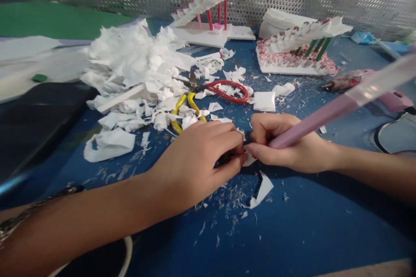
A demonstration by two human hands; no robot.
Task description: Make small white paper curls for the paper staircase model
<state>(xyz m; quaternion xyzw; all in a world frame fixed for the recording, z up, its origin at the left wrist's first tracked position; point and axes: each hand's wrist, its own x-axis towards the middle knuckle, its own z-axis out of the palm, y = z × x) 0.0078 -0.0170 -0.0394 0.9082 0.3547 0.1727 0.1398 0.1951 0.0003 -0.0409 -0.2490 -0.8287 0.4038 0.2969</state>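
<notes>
Head view: blue table (308,233), white trimmings (130,65) piled behind.
Left hand (201,160): fingers pinched together on scrap (249,161).
Right hand (286,145): clamped around pink tool (325,119), just beside scrap.

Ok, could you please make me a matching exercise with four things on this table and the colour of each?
Things:
1. scissors handle
2. pliers handles
3. long tool held in the right hand
4. posts under the right-side model

Colours:
a. green
b. lilac-pink
c. red
d. yellow

Pairs: 1-c, 2-d, 3-b, 4-a
</notes>
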